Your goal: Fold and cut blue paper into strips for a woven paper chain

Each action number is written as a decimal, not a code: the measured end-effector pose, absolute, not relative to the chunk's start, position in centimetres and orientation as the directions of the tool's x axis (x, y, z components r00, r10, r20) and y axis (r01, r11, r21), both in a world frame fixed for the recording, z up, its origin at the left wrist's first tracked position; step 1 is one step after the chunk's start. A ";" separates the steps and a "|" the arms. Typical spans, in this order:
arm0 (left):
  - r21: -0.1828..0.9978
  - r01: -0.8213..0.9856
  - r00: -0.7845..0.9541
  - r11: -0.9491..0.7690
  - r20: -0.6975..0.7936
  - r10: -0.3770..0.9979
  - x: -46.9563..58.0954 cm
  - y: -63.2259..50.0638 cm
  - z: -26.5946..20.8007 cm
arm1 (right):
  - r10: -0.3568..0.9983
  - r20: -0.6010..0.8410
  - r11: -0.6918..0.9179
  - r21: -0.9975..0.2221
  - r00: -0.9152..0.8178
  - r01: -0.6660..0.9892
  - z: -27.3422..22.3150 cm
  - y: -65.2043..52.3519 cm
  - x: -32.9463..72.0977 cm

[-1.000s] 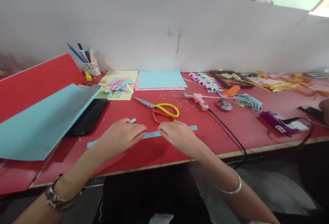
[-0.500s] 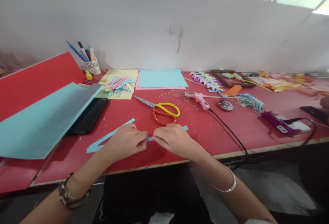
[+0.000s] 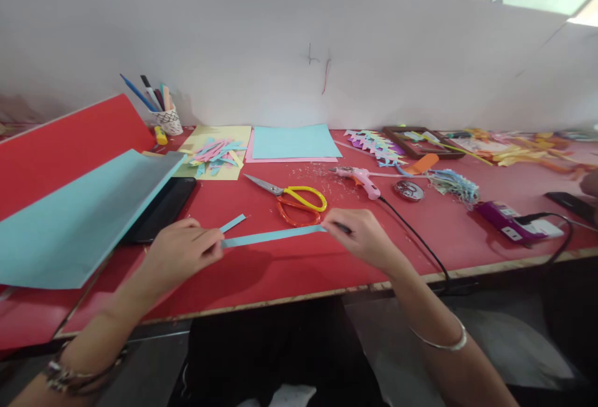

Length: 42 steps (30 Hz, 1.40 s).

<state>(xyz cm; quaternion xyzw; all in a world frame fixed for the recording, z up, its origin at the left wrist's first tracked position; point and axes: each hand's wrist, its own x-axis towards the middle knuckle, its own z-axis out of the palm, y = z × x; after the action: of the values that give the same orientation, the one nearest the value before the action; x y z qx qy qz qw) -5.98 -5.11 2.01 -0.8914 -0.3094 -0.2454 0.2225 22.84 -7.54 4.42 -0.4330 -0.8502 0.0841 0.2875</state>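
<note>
The near end of the blue paper strip (image 3: 273, 237) is disappearing under the fingertips of the left hand (image 3: 180, 257), and its far end is vanishing inside the pinch of the right hand (image 3: 362, 235), so neither tip of the strip is showing. A short second piece of blue paper (image 3: 232, 223) is poking up beside the left fingers; whether it is joined to the strip or lying loose is hard to tell. The big blue sheet (image 3: 79, 220) is covering most of the black tablet (image 3: 163, 210), and the red board (image 3: 65, 145) is running out of view at the left edge. At the far right, a fingertip of another person (image 3: 589, 184) is being cut off by the frame.

The strip is stretching nearly level between the two hands, just above the red counter (image 3: 289, 270), in front of the yellow scissors (image 3: 292, 198). The left hand is pinching one end with fingers closed narrow; the right hand is pinching the other end the same way, knuckles toward the glue gun (image 3: 359, 179) and just beside its black cable (image 3: 415, 239). The hands are sitting well apart, with the strip taut between them
</note>
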 end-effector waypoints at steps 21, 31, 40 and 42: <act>0.907 0.272 0.625 -0.320 0.086 0.776 -3.5 -3.4 2.9 | 0.939 0.252 0.319 -0.894 -0.234 0.316 3.2 -7.5 19.0; 0.946 -0.229 0.184 -0.228 0.272 0.944 -1.1 -0.2 3.9 | 0.860 -0.208 -0.019 -0.925 -0.466 0.378 2.8 -8.0 18.7; 0.936 -0.344 0.077 -0.076 0.109 0.991 -0.9 3.0 3.4 | 0.444 -0.373 -0.069 -0.921 -0.815 0.384 3.9 -9.6 19.7; 0.950 -0.308 0.119 -0.041 0.081 0.990 -0.5 3.1 3.2 | 0.346 -0.345 0.009 -0.929 -0.873 0.370 4.9 -9.2 20.0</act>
<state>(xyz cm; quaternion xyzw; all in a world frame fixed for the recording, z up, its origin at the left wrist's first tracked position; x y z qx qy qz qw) -0.47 3.11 3.24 -0.4635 -0.3675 -0.5528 -0.5869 20.00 -9.16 4.94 -0.2520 -0.7103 0.6572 -0.0094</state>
